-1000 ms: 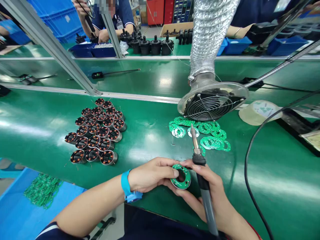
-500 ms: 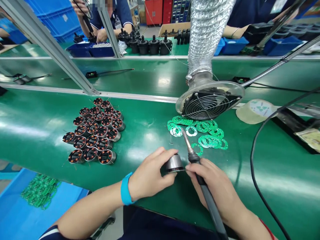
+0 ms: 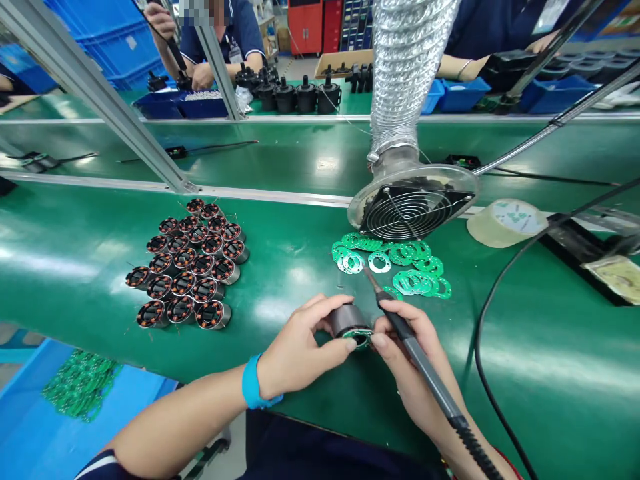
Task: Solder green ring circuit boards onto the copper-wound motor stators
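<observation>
Head view: at the near edge of a green bench (image 3: 300, 220), the left hand (image 3: 300, 347) was clamped around a metal motor stator (image 3: 347, 319) lying on its side. A green ring board (image 3: 361, 335) sat on the stator's near end. The right hand (image 3: 405, 360) gripped a soldering iron (image 3: 425, 363), and its fingertips touched the board's rim. The iron's tip pointed away, clear of the board. Whether any joint was soldered was too small to tell.

A cluster of bare stators (image 3: 193, 263) to the left and a pile of loose ring boards (image 3: 395, 263) further back remained unjoined.

A second earlier the board had faced upward with the iron upright; by now the stator was tipped over and the iron lay lower.
</observation>
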Motion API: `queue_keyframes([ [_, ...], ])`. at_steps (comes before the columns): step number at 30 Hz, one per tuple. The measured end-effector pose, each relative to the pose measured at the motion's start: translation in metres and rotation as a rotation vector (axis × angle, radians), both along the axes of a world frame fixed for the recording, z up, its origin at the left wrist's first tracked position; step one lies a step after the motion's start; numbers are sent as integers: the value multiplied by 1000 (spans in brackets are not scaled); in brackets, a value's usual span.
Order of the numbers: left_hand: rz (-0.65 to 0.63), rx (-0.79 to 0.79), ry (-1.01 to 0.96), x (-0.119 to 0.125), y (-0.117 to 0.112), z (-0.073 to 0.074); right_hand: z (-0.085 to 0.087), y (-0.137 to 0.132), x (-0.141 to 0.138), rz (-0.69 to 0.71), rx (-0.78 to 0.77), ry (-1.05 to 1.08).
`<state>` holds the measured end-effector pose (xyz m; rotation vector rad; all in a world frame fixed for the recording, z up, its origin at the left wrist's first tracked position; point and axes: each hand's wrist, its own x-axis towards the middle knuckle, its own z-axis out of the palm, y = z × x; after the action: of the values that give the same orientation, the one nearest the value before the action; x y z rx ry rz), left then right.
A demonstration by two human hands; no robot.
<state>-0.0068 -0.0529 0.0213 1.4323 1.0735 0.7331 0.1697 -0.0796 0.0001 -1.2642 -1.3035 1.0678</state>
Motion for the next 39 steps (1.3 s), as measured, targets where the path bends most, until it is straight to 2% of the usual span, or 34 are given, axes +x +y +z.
queue_keyframes([
  [3, -14, -342, -205, 2, 5, 0, -3, -4, 5, 80, 138, -133],
  [6, -38, -520, -286, 2, 7, -2, -5, -8, 5, 276, 234, -235],
  [7, -41, -566, -311, 2, 6, -2, -5, -9, 3, 303, 256, -258],
  [8, -39, -605, -347, 2, 6, -2, -5, -9, 1, 290, 279, -274],
  [12, -35, -700, -557, 4, 3, -3, -8, -5, -10, 78, 379, -294],
  [14, -35, -732, -595, 5, 2, -3, -9, -4, -11, 60, 382, -294],
  [18, -67, -697, -529, 4, 2, -3, -10, -3, -2, 197, 134, -148],
  [20, -118, -644, -471, 1, 3, -3, -8, -3, 2, 207, 18, -52],
  [22, -164, -579, -387, -3, 3, -3, -6, -3, 3, 205, -19, -21],
  [28, -323, -288, -118, -12, 5, -3, -4, -3, -4, 274, 104, -142],
  [32, -321, -114, -31, -11, 6, -3, -6, -6, -9, 209, 213, -248],
  [36, -300, -200, 57, -10, 7, -2, -1, -5, -7, 147, 314, -383],
  [39, -322, -296, 68, -11, 8, -1, 5, 0, -1, 138, 458, -465],
])
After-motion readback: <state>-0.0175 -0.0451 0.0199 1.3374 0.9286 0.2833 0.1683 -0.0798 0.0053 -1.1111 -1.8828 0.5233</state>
